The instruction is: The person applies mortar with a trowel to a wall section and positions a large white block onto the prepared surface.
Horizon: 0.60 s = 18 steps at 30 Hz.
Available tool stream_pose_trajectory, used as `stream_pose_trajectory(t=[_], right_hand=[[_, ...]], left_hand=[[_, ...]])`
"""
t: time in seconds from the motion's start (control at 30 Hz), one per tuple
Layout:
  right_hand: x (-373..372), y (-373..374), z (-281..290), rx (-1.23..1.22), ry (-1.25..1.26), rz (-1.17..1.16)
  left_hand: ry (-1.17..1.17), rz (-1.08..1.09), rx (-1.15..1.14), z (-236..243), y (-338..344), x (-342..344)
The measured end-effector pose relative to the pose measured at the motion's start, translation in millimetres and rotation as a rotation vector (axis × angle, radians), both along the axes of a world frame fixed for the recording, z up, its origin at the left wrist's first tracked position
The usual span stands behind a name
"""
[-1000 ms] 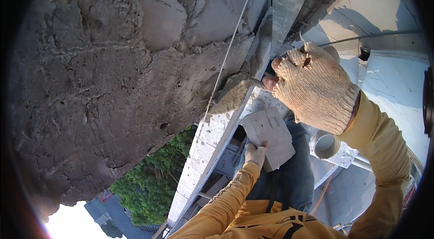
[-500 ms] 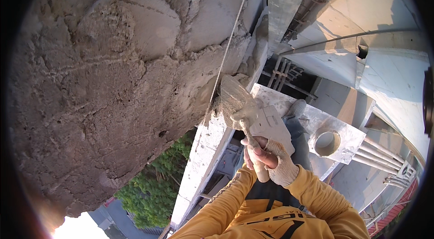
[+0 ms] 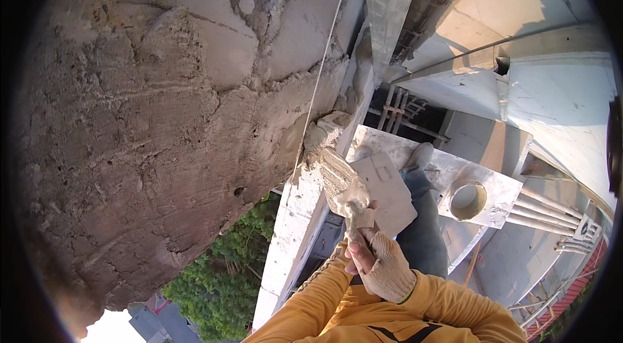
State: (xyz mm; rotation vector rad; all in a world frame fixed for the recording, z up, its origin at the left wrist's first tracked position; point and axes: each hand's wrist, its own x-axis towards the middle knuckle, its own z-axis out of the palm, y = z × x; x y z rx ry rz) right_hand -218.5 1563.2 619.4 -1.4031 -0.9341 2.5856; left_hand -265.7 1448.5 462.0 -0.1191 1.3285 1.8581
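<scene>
Fingers [image 3: 363,256] of the right hand [image 3: 388,273] clench the trowel [image 3: 340,179], wrist low near the body, blade pointing up and away. The left hand [image 3: 365,218], mostly hidden, grips the block [image 3: 387,188] just beside the blade. The blade has drawn back toward the body, exposing mortar [image 3: 326,130] on the ledge [image 3: 291,221]; that spot by the string [image 3: 322,69] now carries a lump.

- I see the gloved right hand [image 3: 387,270] gripping a mortar-smeared trowel [image 3: 342,181], its blade at the ledge [image 3: 295,213] near a taut string [image 3: 318,93].
- The left hand [image 3: 366,217], mostly hidden behind it, holds a pale block [image 3: 388,192].
- Rough wall [image 3: 143,129] fills my left.
</scene>
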Motion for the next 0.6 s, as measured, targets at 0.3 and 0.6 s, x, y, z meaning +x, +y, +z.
stream_pose_trajectory(t=[0.3, 0.6], right_hand=[[-21, 13, -16, -0.235, 0.142, -0.097], [33, 15, -6, 0.099, 0.053, 0.194]], left_hand=[[0.04, 0.022, 0.022, 6, 6, 0], [0.051, -0.374, -0.552, -33, 12, -15]])
